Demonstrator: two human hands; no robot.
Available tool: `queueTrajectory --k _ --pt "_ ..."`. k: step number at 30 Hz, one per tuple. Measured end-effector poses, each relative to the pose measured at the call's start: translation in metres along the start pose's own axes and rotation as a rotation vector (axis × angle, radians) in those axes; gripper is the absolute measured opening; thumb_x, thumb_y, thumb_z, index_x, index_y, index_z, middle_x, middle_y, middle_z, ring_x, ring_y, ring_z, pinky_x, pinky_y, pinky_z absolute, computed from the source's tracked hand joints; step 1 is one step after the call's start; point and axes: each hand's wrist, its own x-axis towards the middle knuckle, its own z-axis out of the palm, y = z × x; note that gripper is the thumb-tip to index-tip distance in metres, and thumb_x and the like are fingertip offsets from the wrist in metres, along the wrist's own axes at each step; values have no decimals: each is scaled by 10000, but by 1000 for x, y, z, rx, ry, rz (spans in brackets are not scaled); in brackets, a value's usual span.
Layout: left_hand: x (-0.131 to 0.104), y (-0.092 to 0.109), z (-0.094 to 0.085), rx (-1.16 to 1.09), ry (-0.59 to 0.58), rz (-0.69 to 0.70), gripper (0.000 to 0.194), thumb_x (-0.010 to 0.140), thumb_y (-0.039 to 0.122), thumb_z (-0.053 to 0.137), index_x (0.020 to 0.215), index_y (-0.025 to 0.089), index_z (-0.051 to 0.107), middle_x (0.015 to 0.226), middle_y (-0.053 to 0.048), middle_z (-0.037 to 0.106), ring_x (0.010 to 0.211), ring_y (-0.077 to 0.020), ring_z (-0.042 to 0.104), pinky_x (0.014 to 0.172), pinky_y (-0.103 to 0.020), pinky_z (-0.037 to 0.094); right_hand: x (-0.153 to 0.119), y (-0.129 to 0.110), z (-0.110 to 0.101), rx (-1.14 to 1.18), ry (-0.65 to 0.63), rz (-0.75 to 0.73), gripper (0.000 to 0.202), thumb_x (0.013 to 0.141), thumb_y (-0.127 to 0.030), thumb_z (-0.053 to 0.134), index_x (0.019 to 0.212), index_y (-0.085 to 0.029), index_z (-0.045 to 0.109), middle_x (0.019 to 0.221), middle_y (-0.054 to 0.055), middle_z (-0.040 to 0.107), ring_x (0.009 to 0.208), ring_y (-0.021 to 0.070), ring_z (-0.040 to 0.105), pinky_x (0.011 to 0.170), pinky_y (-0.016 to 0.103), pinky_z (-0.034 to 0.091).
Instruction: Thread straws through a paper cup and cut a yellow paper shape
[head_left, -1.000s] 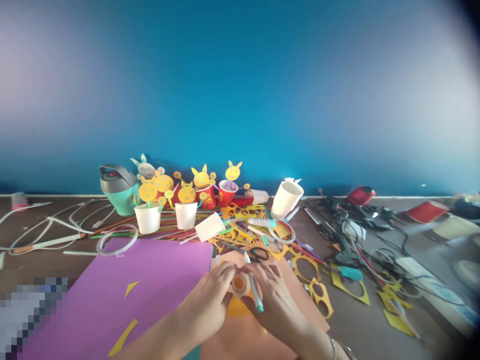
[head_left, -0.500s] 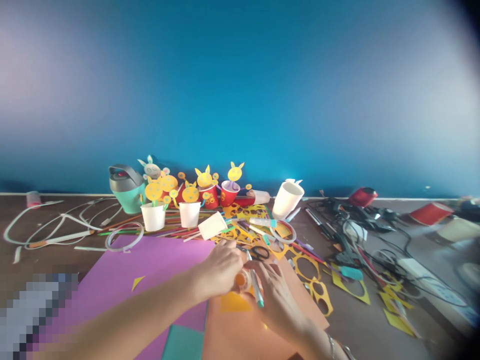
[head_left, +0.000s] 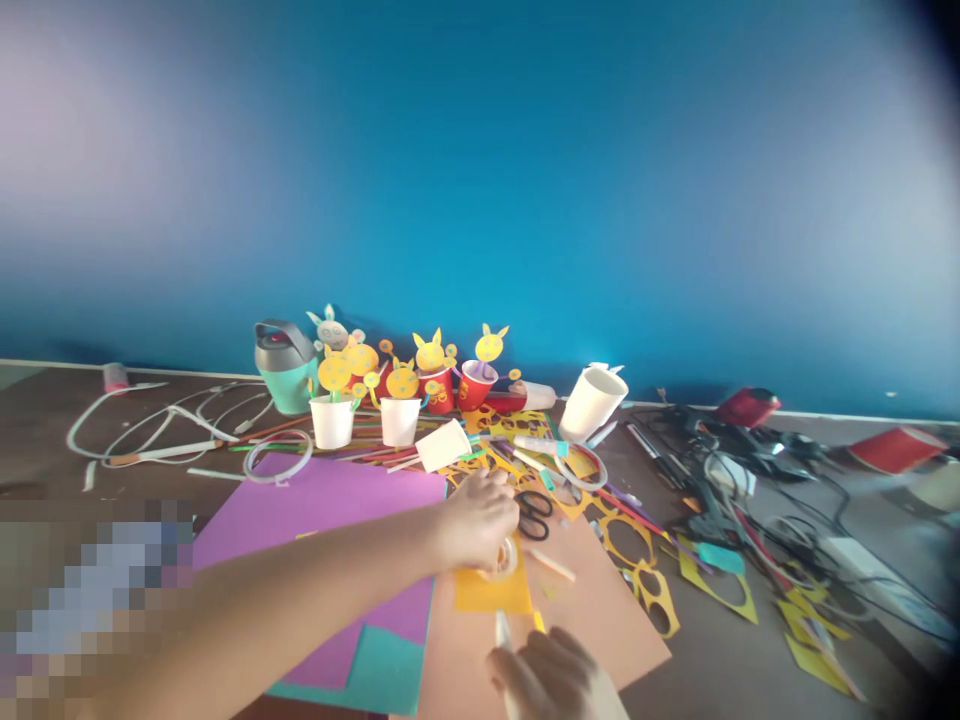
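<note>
A cluttered surface (head_left: 720, 665) stands against a blue wall (head_left: 480, 200). The left hand (head_left: 480, 518) reaches in over a small round ring (head_left: 504, 562), perhaps a tape roll, on a yellow sheet (head_left: 487, 597). Its fingers are bent and near together at the ring; whether they grip it, I cannot tell. The right hand (head_left: 559, 678), nearer the wearer, is closed around a white pen (head_left: 503, 630), tip pointing away.

The step in hand looks like handling the ring on the yellow sheet while the pen is held apart from it. Tracing would call for the ring pressed flat and the pen tip brought against its edge.

Beneath lies a peach sheet (head_left: 465, 665), with black-handled scissors (head_left: 534, 516) just beyond the ring. Purple (head_left: 360, 490) and teal (head_left: 390, 670) sheets lie to the left. Behind, paper animal faces (head_left: 489, 346) rise from white (head_left: 332, 423) and red (head_left: 477, 388) cups.
</note>
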Motion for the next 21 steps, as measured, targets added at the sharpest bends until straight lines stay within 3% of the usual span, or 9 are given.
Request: queueTrajectory --k 3,4,10,21 --pt "5 4 -5 24 -21 30 231 630 282 778 771 109 719 875 -128 707 982 -301 568 844 -377 451 13 -13 13 -11 45 -94 301 749 -13 427 937 -220 542 528 -30 558 439 174 516 434 326 275" --pt "6 5 -6 33 -32 40 227 619 270 785 764 109 719 867 -128 708 971 -299 571 834 -372 451 19 -15 15 0 8 -94 327 739 -20 435 984 -207 543 565 -21 588 466 179 542 438 326 301" --pt "10 9 -8 71 -48 53 274 527 252 852 729 130 714 856 -114 718 961 -292 578 804 -358 456 40 -14 19 -58 -164 16 377 710 -28 517 1055 -178 544 650 -8 643 459 173 592 425 308 311" --pt "10 12 -17 62 -112 44 318 586 333 870 760 127 701 897 -126 738 1035 -303 585 839 -359 436 49 -21 49 -213 -261 161 426 685 2 585 1076 -167 604 684 29 694 491 203 642 440 270 375"
